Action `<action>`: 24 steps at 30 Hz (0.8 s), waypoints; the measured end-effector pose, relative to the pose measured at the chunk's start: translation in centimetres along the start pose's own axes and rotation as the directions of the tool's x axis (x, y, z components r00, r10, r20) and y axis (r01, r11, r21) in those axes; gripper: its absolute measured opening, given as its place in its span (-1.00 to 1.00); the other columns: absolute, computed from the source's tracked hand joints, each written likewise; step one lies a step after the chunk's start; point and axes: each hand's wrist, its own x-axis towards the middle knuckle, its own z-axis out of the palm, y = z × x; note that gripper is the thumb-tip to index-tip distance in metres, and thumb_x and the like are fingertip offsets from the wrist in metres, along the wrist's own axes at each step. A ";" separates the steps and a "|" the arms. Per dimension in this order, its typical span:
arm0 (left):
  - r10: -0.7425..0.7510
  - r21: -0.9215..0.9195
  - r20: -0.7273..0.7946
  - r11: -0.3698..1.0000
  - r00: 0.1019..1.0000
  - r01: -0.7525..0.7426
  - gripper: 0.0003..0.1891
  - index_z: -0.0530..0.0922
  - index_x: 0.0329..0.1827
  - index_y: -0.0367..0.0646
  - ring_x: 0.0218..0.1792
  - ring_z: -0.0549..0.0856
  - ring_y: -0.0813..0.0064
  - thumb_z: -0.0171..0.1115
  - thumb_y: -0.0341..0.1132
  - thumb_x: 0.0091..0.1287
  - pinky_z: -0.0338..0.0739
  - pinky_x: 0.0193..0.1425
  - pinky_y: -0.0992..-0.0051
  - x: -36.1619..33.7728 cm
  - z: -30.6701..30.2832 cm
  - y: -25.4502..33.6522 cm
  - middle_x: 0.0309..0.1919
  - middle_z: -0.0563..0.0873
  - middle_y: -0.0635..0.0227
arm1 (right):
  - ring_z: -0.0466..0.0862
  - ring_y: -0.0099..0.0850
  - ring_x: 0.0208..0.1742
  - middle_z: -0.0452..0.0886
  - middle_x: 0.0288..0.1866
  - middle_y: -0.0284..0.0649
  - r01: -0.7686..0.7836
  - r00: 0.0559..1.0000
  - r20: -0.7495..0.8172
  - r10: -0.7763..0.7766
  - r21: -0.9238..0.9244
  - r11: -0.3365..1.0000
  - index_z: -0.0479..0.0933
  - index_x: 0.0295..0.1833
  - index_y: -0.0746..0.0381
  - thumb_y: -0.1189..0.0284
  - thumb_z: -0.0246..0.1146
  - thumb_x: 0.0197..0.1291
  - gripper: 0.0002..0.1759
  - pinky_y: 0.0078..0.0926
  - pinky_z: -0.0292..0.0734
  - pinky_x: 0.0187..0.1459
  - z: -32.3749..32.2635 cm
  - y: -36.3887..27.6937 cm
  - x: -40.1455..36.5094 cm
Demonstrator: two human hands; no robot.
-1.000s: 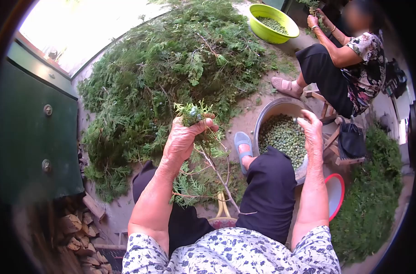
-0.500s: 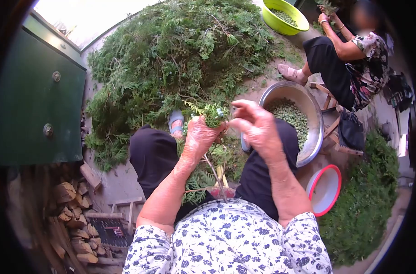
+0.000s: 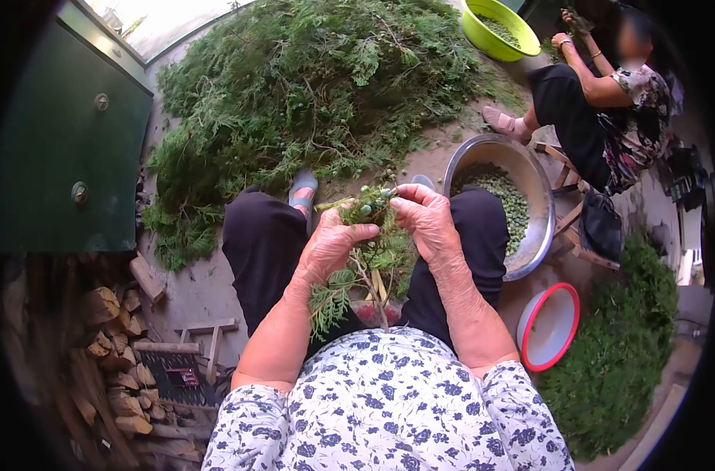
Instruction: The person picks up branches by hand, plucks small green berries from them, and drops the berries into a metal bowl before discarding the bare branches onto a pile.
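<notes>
An evergreen sprig (image 3: 373, 259) was held over the lap, between the knees, seen from a head-worn camera looking down. The left hand (image 3: 330, 247) was wrapped around its stem, fingers closed tight on it, with the foliage hanging down toward 6 o'clock. The right hand (image 3: 428, 224) was laid against the sprig's tip, its fingers curled together on a cluster of small blue-green cones (image 3: 371, 198).

A second before, the right hand had been stretched out at 3 o'clock over the metal basin (image 3: 522, 161), fingers spread. It had since been brought back to the sprig, and the sprig had been lowered nearer the body. A fresh cluster was judged to be under the fingertips.

The basin, part filled with green cones (image 3: 502, 200), was set on the ground at 2 o'clock of the hands. A large heap of cut branches (image 3: 310, 86) was spread from 10 to 12 o'clock. A red-rimmed bowl (image 3: 547, 326) was placed at 4 o'clock, and stacked firewood (image 3: 114, 345) at 8 o'clock. At 1 o'clock, another person (image 3: 601, 102) was seated beside a lime-green bowl (image 3: 479, 39).
</notes>
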 end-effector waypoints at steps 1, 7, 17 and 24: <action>-0.025 -0.069 -0.020 0.997 1.000 0.023 -0.66 0.51 0.03 -0.25 -0.16 0.59 0.59 0.22 -0.56 0.15 0.47 -0.04 0.55 -0.2 -0.2 0.1 -0.16 0.64 0.40 | 0.52 -0.68 -0.42 0.60 -0.36 -0.38 0.000 1.000 0.016 0.000 0.016 1.000 0.54 -0.17 0.31 0.55 0.29 0.08 -0.82 -0.73 0.44 -0.36 0.1 0.1 -0.1; 0.042 0.004 -0.111 0.999 0.993 -0.042 -0.72 0.53 0.00 -0.28 -0.19 0.62 0.56 0.19 -0.53 0.21 0.52 -0.03 0.52 -0.5 -0.5 -0.3 -0.16 0.65 0.36 | 0.53 -0.65 -0.39 0.59 -0.32 -0.35 -0.007 0.999 0.036 0.005 0.048 0.999 0.53 -0.16 0.32 0.58 0.27 0.08 -0.83 -0.70 0.46 -0.36 0.0 1.0 0.1; 0.208 -0.164 -0.284 0.951 0.936 -0.262 -0.76 0.57 -0.07 -0.24 -0.25 0.62 0.59 0.26 -0.50 0.19 0.55 -0.18 0.55 0.0 -0.5 -1.8 -0.21 0.66 0.37 | 0.57 -0.42 -0.25 0.53 -0.19 -0.25 0.371 0.833 -0.079 -0.548 -0.654 0.659 0.51 -0.12 0.27 0.53 0.24 0.06 -0.78 -0.53 0.48 -0.20 3.1 -1.3 -0.7; 0.216 -0.010 -0.371 0.972 0.903 -0.237 -0.83 0.60 -0.17 -0.25 -0.29 0.57 0.66 0.21 -0.36 0.25 0.48 -0.20 0.57 0.1 -0.1 -2.2 -0.31 0.66 0.42 | 0.57 -0.25 -0.21 0.53 -0.29 -0.15 0.394 0.835 0.130 -0.534 -0.820 0.416 0.52 -0.18 0.28 0.61 0.24 -0.05 -0.76 -0.41 0.45 -0.13 3.6 0.1 0.3</action>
